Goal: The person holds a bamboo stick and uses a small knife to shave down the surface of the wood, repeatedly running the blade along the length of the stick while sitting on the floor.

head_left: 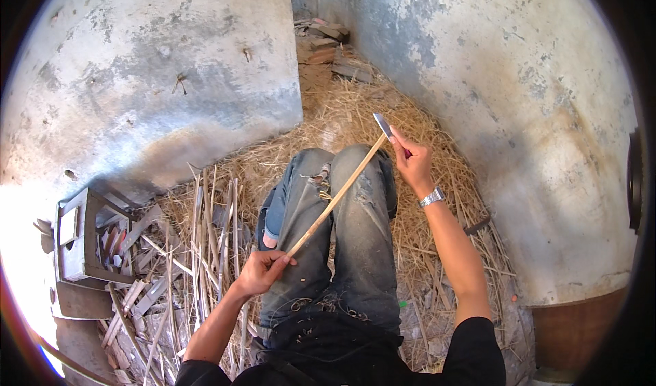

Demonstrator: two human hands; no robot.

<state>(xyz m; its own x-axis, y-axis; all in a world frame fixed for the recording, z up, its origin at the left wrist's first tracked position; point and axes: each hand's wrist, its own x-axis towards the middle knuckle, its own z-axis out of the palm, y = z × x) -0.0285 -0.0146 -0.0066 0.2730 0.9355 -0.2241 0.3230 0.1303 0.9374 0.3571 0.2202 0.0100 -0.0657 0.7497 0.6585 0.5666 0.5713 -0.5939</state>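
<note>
Stick (335, 198) runs diagonally over knees (342, 160), 7 to 1 o'clock. Left hand (262, 271) pinches its low end. Right hand (412, 162) grips knife (383, 127) at stick's top end. Straw (328, 123) all around; cut strips (205, 229) at 9 o'clock.

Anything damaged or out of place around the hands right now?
Nothing odd with the work itself: the left hand grips the long pale bamboo strip and the right hand holds a short metal blade at its far end. The blue jeans are torn at the knee, and split cane offcuts lie scattered at left.
</note>
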